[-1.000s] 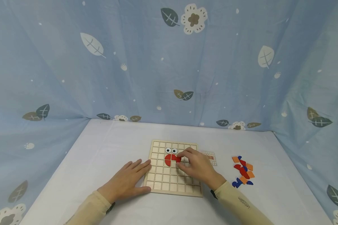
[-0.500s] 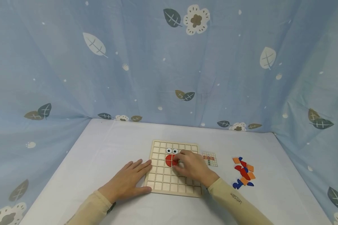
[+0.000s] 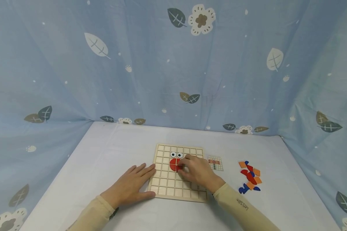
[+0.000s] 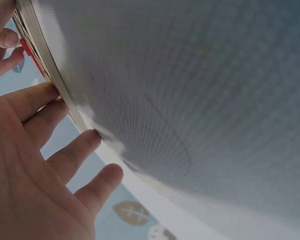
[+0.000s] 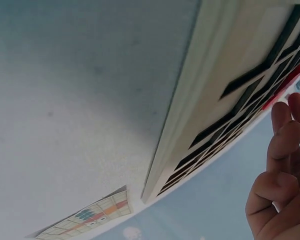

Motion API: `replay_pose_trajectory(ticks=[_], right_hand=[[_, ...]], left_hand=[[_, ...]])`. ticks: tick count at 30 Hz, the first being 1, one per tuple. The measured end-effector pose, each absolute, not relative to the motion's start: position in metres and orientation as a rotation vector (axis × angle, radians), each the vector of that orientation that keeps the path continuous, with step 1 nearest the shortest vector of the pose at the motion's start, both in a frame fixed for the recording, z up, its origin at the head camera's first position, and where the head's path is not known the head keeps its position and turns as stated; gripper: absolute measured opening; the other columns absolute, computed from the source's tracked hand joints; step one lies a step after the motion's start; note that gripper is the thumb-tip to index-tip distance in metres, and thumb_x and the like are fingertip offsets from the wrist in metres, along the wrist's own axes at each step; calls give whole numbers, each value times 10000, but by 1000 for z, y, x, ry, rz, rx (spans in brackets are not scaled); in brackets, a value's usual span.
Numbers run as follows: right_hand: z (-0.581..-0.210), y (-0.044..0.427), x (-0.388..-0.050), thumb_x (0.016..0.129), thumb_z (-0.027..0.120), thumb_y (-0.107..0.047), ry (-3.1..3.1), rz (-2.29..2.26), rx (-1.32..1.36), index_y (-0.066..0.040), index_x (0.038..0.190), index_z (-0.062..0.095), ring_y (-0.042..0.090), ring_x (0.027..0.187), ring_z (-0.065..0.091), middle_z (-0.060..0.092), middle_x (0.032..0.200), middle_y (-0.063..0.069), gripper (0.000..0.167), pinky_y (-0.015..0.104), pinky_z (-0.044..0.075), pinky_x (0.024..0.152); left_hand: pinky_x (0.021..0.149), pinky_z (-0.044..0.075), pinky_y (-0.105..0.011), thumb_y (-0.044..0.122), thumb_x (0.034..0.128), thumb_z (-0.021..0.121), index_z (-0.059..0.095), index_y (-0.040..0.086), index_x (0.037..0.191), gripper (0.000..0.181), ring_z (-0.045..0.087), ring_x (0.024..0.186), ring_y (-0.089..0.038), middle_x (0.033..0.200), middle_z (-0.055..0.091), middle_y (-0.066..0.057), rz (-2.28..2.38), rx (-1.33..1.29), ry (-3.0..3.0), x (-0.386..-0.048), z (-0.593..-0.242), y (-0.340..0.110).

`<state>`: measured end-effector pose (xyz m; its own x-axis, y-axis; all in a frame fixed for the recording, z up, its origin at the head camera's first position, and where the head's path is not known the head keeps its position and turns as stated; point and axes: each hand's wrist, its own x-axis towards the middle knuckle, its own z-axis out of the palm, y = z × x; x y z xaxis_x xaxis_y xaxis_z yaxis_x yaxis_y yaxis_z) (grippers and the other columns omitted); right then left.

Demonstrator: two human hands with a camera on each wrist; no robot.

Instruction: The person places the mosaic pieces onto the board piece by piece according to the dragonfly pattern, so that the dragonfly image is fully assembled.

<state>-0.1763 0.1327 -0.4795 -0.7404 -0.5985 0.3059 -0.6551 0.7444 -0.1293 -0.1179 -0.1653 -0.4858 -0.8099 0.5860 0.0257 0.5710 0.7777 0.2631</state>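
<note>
A square wooden grid board [image 3: 170, 192] lies on the white table, its small cells framed by raised strips. Red quarter-round pieces [image 3: 173, 162] form a near-round shape in it, below two round eye pieces [image 3: 173, 154]. My right hand [image 3: 200, 170] reaches over the board's right side and pinches a red quarter-round piece [image 4: 25, 47] at the lower right of that shape; the fingers partly cover it. My left hand [image 3: 133, 184] lies flat with fingers spread, its fingertips and thumb touching the board's left edge. In the left wrist view those fingers [image 4: 72, 155] are straight.
Right of the board lies a small pattern card [image 3: 215, 163] with a printed grid and a coloured figure. Further right is a loose heap of orange squares [image 3: 250, 185], red pieces [image 3: 251, 178] and blue pieces [image 3: 244, 189]. A blue patterned curtain [image 3: 150, 70] surrounds the table.
My right hand has moved a little left and down, bringing the red piece from beside the red shape to its lower right. My left hand has stayed at the board's edge.
</note>
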Motion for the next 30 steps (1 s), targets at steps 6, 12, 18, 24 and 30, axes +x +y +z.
replay_pose_trajectory(ticks=[6, 12, 18, 24, 30], right_hand=[[-479, 130, -177, 879, 799, -308, -2704, 387, 1001, -246, 975, 791, 64, 782, 645, 679, 983, -90, 115, 253, 531, 573], [-480, 130, -176, 892, 793, -310, -2746, 395, 989, -265, 943, 796, 46, 767, 626, 673, 960, -106, 68, 229, 506, 565], [-481, 129, -178, 893, 798, -297, -2754, 425, 976, -267, 929, 793, 33, 743, 604, 659, 949, -114, 48, 215, 487, 562], [-482, 130, -180, 893, 797, -293, -2764, 436, 967, -275, 928, 788, 24, 732, 589, 647, 941, -126, 40, 204, 466, 552], [-480, 132, -177, 898, 788, -298, -2785, 451, 952, -261, 965, 786, 45, 780, 618, 665, 982, -112, 76, 231, 507, 600]], left_hand=[[1158, 304, -588, 696, 930, 542, 449, 127, 1543, 842, 361, 1456, -372, 1618, 374, -8, 402, 948, 2910, -118, -486, -165], [1153, 311, -588, 690, 931, 547, 449, 123, 1542, 839, 362, 1455, -376, 1618, 372, -15, 402, 955, 2905, -118, -486, -165], [1153, 307, -596, 694, 930, 544, 449, 123, 1542, 842, 360, 1456, -375, 1616, 378, -15, 404, 953, 2904, -119, -485, -165], [1155, 307, -589, 701, 930, 537, 446, 126, 1544, 846, 354, 1460, -371, 1617, 374, -13, 403, 955, 2903, -119, -488, -166], [1155, 308, -586, 707, 929, 531, 448, 123, 1542, 851, 357, 1458, -375, 1617, 374, -19, 405, 951, 2900, -119, -487, -165]])
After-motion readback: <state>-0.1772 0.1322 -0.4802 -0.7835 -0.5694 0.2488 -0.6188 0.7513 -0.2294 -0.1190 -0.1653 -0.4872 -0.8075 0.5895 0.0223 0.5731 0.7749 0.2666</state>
